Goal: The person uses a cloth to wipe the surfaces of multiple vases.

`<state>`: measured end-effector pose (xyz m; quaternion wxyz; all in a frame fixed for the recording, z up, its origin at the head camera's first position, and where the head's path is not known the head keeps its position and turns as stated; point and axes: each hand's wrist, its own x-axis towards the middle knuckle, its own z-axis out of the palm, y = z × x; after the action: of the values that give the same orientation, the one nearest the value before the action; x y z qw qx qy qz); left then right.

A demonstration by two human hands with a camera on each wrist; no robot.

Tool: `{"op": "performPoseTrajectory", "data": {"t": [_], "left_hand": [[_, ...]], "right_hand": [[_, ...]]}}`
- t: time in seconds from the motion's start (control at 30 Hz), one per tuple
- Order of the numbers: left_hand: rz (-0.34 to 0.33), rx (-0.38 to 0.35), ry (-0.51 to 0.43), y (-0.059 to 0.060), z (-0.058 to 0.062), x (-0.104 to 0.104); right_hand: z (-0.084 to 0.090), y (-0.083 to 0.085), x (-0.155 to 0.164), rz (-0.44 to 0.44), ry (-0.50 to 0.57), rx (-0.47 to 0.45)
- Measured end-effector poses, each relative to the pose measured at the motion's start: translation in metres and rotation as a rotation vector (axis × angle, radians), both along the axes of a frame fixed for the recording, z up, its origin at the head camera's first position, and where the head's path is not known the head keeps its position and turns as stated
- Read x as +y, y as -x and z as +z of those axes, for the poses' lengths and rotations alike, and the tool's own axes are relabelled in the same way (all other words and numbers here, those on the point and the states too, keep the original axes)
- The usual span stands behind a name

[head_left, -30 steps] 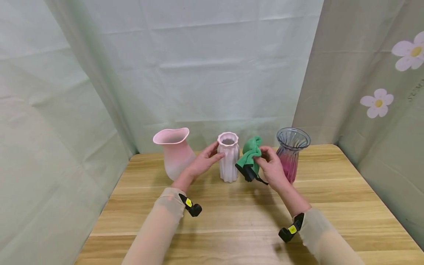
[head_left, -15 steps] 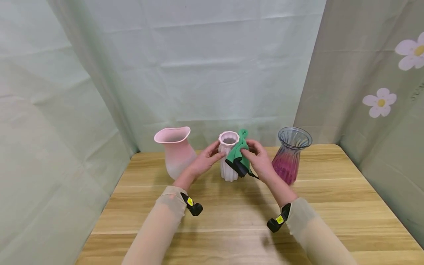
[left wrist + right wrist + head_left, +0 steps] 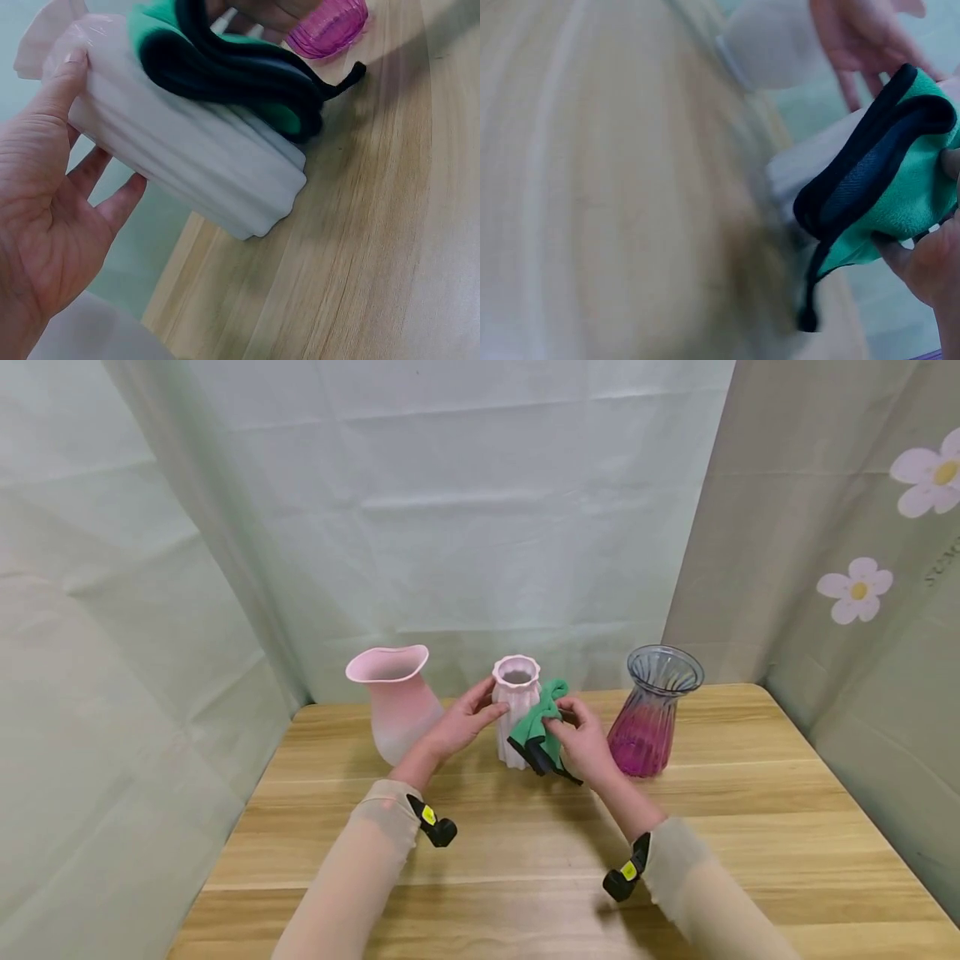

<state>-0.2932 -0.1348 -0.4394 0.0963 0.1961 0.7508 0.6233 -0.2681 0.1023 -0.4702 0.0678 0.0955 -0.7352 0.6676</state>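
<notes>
A white ribbed vase [image 3: 516, 693] stands upright at the back middle of the wooden table [image 3: 525, 860]. My left hand [image 3: 480, 714] rests against its left side with thumb and fingers fairly straight; the left wrist view shows that hand [image 3: 45, 202] cupping the vase [image 3: 187, 165]. My right hand [image 3: 570, 727] grips a folded green cloth with a black edge [image 3: 536, 731] and presses it on the vase's right side. In the right wrist view the cloth [image 3: 900, 180] is bunched in my fingers [image 3: 930, 262].
A pink wide-mouthed vase [image 3: 393, 706] stands just left of my left hand. A purple-tinted ribbed glass vase [image 3: 652, 718] stands right of my right hand, also seen as [image 3: 330, 26]. Pale green fabric walls close in the table's back and sides.
My right hand carried the green cloth leftward from beside the glass vase onto the white vase, then down its side. My left hand stayed on the vase.
</notes>
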Motion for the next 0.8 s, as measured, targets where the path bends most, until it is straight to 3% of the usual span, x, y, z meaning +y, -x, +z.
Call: {"op": "performPoseTrajectory", "data": {"t": [0.17,0.33,0.67,0.8], "left_hand": [[0.001,0.003,0.013,0.000,0.002,-0.001],[-0.002,-0.006,0.033,0.000,0.003,-0.002],[0.000,0.007,0.028,-0.001,0.003,0.000],[-0.001,0.008,0.027,-0.001,0.002,-0.001]], "right_hand": [[-0.031,0.001,0.002,-0.005,-0.075,-0.028],[-0.045,-0.001,0.004,0.013,-0.091,-0.062],[-0.038,-0.004,0.002,0.000,-0.039,-0.089],[-0.013,-0.011,-0.002,-0.021,0.011,-0.102]]}}
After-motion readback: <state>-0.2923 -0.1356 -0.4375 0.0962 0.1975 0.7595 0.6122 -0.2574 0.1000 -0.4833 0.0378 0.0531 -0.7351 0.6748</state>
